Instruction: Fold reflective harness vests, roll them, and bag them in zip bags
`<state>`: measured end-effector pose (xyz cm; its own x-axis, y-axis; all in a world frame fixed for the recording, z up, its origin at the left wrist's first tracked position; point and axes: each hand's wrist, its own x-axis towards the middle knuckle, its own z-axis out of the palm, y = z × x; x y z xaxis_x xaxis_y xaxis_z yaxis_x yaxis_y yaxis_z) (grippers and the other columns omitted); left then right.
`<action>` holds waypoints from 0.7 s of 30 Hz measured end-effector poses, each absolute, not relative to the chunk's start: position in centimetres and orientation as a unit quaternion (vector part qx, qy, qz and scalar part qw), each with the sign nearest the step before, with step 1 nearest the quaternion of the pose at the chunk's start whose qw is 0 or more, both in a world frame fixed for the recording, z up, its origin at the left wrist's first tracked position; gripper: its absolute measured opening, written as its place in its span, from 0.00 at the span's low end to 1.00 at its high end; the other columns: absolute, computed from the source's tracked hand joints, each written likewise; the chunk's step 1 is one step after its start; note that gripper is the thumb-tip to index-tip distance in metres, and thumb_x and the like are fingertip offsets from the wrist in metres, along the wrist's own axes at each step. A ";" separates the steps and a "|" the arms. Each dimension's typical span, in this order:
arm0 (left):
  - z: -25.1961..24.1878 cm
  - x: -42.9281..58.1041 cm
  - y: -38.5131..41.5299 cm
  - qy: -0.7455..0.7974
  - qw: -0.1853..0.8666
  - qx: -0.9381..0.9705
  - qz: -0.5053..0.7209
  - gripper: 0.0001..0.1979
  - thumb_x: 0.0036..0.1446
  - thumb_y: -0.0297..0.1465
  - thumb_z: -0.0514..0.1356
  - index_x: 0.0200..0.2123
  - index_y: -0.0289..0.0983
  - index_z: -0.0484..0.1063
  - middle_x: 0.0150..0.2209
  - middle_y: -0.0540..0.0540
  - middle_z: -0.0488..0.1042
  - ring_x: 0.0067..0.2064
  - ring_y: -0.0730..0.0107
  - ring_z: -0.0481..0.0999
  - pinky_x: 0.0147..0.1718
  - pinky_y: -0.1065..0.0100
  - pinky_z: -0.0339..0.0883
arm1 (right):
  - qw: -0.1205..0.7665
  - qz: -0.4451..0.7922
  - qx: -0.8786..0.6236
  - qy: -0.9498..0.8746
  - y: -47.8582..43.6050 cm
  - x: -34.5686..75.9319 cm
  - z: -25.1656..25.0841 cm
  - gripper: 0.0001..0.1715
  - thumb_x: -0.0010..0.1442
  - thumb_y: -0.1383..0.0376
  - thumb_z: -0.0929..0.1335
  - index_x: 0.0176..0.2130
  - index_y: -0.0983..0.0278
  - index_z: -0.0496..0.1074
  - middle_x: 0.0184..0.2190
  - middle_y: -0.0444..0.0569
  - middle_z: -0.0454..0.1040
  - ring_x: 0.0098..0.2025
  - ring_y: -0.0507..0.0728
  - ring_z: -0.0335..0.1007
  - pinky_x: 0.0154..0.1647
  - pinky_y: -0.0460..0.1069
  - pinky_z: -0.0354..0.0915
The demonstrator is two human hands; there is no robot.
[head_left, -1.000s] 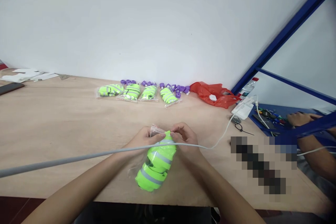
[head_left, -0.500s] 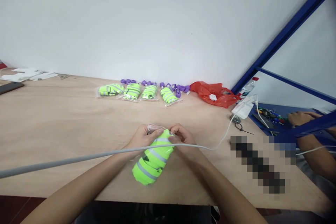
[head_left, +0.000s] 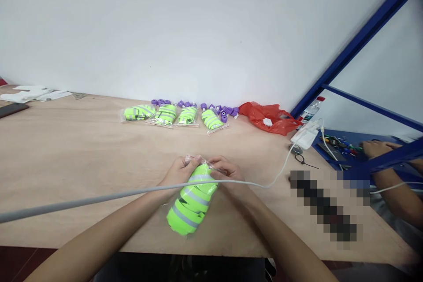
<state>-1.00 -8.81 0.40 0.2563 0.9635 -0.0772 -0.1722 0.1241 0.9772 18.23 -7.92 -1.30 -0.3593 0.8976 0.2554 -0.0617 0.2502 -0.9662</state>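
A clear plastic bag (head_left: 190,211) holds a rolled neon-yellow reflective strap with grey bands, slanting just above the table's near part. On the bag's upper left edge my left hand (head_left: 180,171) is closed, thumb on top. My right hand (head_left: 228,175) grips the upper right edge with curled fingers, some of them hidden. In front of the bag and my right hand runs a grey cable (head_left: 145,190). Several similar bagged yellow straps (head_left: 166,115) lie in a row farther back.
Small purple rollers (head_left: 228,111) line the wall beside a red plastic bag (head_left: 271,119). To the right are a white power strip (head_left: 306,135), a bottle (head_left: 312,110), a black cable tie (head_left: 300,159) and a blurred-out dark object (head_left: 324,205). Another person's arms (head_left: 393,185) show behind the blue frame.
My left thumb has shifted up along the bag's top edge, and my right fingers have moved slightly there. The bag stays in nearly the same place.
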 end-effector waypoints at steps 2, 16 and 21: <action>0.0 -1.0 -8.6 0.417 0.618 0.490 0.451 0.29 0.55 0.55 0.63 0.31 0.31 0.78 0.27 0.45 0.77 0.28 0.69 0.71 0.27 0.70 0.63 | 0.439 0.538 -0.313 -0.648 -8.1 18.1 -1.1 0.17 0.58 0.48 0.74 0.33 0.58 0.81 0.47 0.50 0.76 0.49 0.59 0.75 0.48 0.52 0.71; 0.2 -0.9 -8.6 0.404 0.624 0.491 0.454 0.30 0.55 0.55 0.63 0.31 0.30 0.79 0.27 0.44 0.78 0.29 0.67 0.74 0.28 0.70 0.65 | 0.457 0.568 -0.293 -0.619 -8.2 17.8 -2.3 0.17 0.55 0.50 0.76 0.41 0.56 0.81 0.54 0.50 0.76 0.57 0.62 0.73 0.56 0.57 0.70; -0.3 -0.7 -8.7 0.394 0.618 0.499 0.462 0.28 0.56 0.53 0.63 0.29 0.31 0.79 0.26 0.44 0.78 0.28 0.67 0.74 0.27 0.69 0.66 | 0.374 0.565 -0.246 -0.693 -8.4 17.9 -0.7 0.17 0.61 0.49 0.72 0.36 0.59 0.81 0.61 0.50 0.70 0.62 0.63 0.66 0.63 0.58 0.63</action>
